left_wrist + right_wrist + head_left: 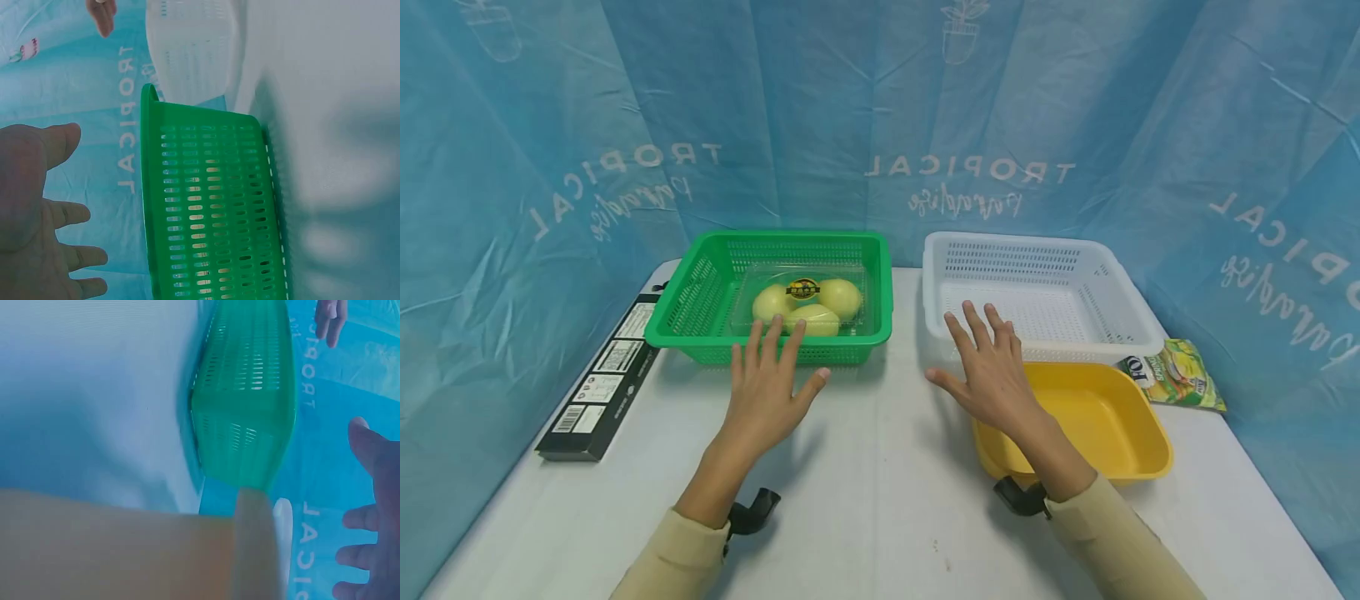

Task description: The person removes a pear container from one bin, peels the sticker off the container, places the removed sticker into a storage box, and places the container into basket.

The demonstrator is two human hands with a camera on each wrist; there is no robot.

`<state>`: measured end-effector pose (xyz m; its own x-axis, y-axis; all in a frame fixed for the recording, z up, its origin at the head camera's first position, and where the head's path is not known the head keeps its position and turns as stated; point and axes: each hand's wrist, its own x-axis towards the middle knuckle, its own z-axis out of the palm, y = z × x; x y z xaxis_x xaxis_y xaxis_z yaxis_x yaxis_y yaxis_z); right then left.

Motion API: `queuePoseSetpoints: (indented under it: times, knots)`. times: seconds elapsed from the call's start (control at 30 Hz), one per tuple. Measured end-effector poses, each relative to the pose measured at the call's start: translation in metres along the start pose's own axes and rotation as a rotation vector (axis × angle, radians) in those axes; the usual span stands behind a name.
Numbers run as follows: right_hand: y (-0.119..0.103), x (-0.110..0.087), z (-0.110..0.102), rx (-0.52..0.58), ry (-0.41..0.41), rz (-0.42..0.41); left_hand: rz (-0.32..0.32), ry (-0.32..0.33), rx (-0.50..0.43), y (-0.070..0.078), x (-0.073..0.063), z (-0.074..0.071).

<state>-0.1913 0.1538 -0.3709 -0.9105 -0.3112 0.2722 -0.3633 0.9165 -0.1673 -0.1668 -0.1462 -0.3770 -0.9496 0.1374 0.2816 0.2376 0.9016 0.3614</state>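
With fingers spread, my left hand [765, 396] hovers at the front of a green basket [681, 340], holding nothing. Inside that basket lies a clear plastic box [748, 292] with a black and yellow label, and round pale yellow-green fruits [838, 298] show through it. My right hand [992, 375], also spread and holding nothing, is above the table near the front left corner of a white basket [1037, 346]. Below the right wrist stands a yellow tub [1097, 425], partly hidden by the forearm. The left wrist view shows the green basket's slotted wall [206, 200] beside the left hand [31, 212].
A long black box [598, 383] with white labels lies at the left. A green and yellow packet [1183, 375] rests at the right, beside the white basket and the tub. Blue printed sheeting [820, 100] surrounds the white table [850, 517] at the back and sides.
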Motion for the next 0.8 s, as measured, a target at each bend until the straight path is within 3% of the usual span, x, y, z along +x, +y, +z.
queuePoseSetpoints:
  times: [0.37, 0.8]
  knots:
    - [-0.006, 0.012, 0.002, 0.084, -0.019, -0.008, -0.009, 0.009, -0.052, -0.008, 0.007, -0.007]
    - [-0.017, 0.031, 0.002, 0.198, -0.032, -0.028, -0.012, 0.084, -0.089, -0.018, 0.017, -0.015]
